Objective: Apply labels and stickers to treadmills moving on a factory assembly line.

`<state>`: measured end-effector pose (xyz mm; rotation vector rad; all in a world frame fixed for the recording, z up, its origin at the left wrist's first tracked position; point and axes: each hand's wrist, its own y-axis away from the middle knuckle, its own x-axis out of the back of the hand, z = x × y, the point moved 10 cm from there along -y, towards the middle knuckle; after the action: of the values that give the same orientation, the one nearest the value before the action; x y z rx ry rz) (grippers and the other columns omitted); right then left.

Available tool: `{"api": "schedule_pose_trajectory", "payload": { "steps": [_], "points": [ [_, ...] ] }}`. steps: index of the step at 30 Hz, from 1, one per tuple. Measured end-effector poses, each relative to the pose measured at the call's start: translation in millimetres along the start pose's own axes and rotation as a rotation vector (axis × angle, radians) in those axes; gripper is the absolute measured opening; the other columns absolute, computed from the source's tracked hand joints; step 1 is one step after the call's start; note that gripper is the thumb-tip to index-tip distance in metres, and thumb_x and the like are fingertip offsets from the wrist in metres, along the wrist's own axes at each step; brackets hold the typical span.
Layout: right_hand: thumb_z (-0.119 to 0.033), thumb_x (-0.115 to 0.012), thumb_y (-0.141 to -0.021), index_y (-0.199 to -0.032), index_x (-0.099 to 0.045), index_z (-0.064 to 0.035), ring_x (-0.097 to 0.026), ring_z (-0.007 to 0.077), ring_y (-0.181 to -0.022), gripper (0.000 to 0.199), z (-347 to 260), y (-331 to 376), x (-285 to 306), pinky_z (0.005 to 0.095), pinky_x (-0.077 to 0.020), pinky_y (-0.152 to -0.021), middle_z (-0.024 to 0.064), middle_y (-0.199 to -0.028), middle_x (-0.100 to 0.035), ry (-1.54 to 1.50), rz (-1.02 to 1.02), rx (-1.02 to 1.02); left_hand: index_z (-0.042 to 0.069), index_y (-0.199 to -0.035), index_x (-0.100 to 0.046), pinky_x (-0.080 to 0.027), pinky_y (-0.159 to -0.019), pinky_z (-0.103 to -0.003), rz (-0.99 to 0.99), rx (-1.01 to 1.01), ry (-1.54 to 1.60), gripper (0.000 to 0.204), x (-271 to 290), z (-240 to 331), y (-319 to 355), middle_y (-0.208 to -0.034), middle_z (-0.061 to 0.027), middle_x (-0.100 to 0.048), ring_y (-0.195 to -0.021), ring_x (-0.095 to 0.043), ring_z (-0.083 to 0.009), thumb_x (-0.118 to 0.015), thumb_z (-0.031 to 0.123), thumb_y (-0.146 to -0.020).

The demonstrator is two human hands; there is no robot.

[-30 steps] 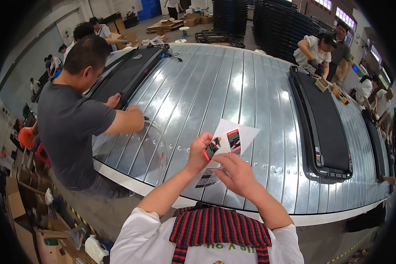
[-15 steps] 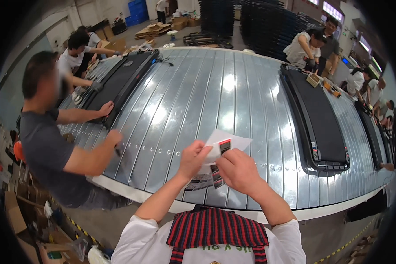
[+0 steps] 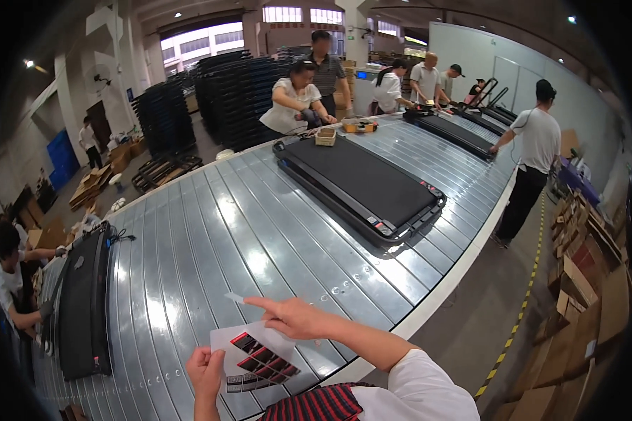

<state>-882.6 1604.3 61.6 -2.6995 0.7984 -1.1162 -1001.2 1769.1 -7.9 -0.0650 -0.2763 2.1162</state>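
Observation:
My left hand (image 3: 204,370) pinches the left edge of a white sheet of stickers (image 3: 265,345), which carries dark red-and-black labels and a small grey printed block. The sheet is tilted above the metal roller table (image 3: 189,259). My right hand (image 3: 295,317) is above the sheet's upper right corner, index finger stretched to the left and the other fingers curled. A small pale strip (image 3: 234,297) hangs at that fingertip; whether it sticks there or is pinched, I cannot tell. Beyond my hands, a black treadmill deck (image 3: 365,179) lies on the table.
Another treadmill deck (image 3: 84,302) lies at the left, with a co-worker (image 3: 10,281) beside it. A small basket (image 3: 325,137) sits on the middle deck's far end. Co-workers stand along the far side. Flattened cartons (image 3: 576,316) are stacked at the right, past a striped floor line (image 3: 519,316).
My view has swung to the right. My right hand has left the sheet with a pale strip at its fingertip, while my left hand keeps hold of the sheet.

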Motion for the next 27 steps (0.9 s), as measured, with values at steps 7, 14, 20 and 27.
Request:
{"api": "schedule_pose_trajectory", "payload": {
  "steps": [7, 14, 20, 27],
  "points": [
    [-0.007, -0.049, -0.079, -0.13, -0.026, -0.017, -0.057, 0.0332, -0.069, 0.057, -19, -4, -27, 0.0414, -0.0432, -0.061, 0.0118, -0.074, -0.059, 0.143, -0.183, 0.023, -0.002, -0.085, -0.061, -0.044, -0.056, -0.022, -0.149, -0.106, -0.352, 0.018, -1, 23, 1, -0.066, -0.0047, -0.061, -0.059, -0.055, -0.0081, -0.067, 0.012, -0.074],
    [-0.008, -0.045, -0.08, -0.129, -0.029, -0.0163, -0.055, 0.0357, -0.068, 0.052, -14, -8, -30, 0.0422, -0.0432, -0.062, 0.0167, -0.071, -0.057, 0.111, -0.184, -0.02, 0.003, -0.086, -0.06, -0.047, -0.061, -0.029, -0.192, -0.311, -0.523, 0.016, -26, 60, -9, -0.078, -0.0115, -0.063, -0.069, -0.062, -0.0217, -0.064, 0.013, -0.075],
    [-0.01, -0.055, -0.079, -0.123, -0.037, -0.01, -0.059, 0.0281, -0.071, 0.048, -34, -19, -7, 0.0344, -0.0452, -0.065, 0.0125, -0.08, -0.062, -0.213, -0.005, 0.063, 0.006, -0.091, -0.061, -0.047, -0.057, -0.029, -0.22, -0.333, -0.417, 0.017, -30, 63, -24, -0.078, -0.0108, -0.062, -0.064, -0.061, -0.0229, -0.06, 0.018, -0.079],
    [-0.006, -0.063, -0.073, -0.118, -0.044, -0.0079, -0.061, 0.0253, -0.069, 0.049, -40, -27, -48, 0.0309, -0.0468, -0.063, 0.0108, -0.073, -0.062, 0.04, -0.052, 0.011, 0.005, -0.091, -0.061, -0.046, -0.062, -0.028, -0.257, -0.154, -0.261, 0.023, -26, 31, -14, -0.078, -0.0117, -0.062, -0.067, -0.06, -0.0177, -0.064, 0.021, -0.075]
  ]
}}
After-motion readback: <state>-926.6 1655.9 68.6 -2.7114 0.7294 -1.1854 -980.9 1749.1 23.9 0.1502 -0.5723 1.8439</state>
